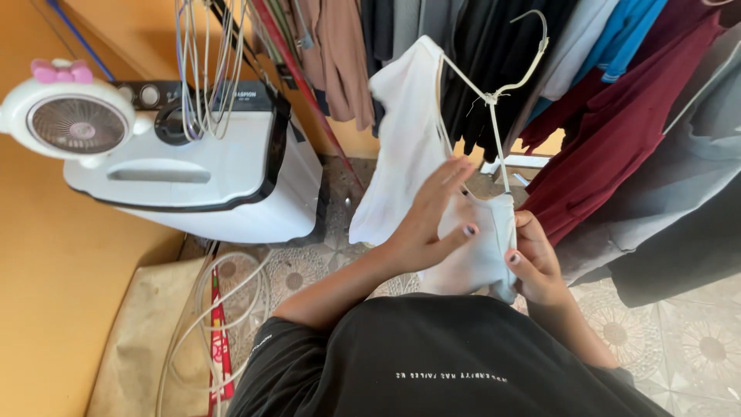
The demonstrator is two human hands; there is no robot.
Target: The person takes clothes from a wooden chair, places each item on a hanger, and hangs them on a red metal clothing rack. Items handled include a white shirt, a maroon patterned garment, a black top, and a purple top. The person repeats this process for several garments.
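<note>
head view: white garment (409,147) half-threaded on white wire hanger (494,96), hanger stem running up-away. right hand (532,266) pinches bunched cloth; left hand (432,220) flat, fingers spread on it.

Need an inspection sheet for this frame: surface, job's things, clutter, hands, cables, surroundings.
Surface: patterned floor tiles, no table.
Job's things: white garment partly on a white wire hanger.
Clutter: tan mat by the wall.
Hands: left hand flat on the garment, fingers spread; right hand grips its bunched lower part.
Cables: white hose or cord looped on the floor.
Surroundings: white washing machine, small white fan, hanging clothes, orange wall.
</note>
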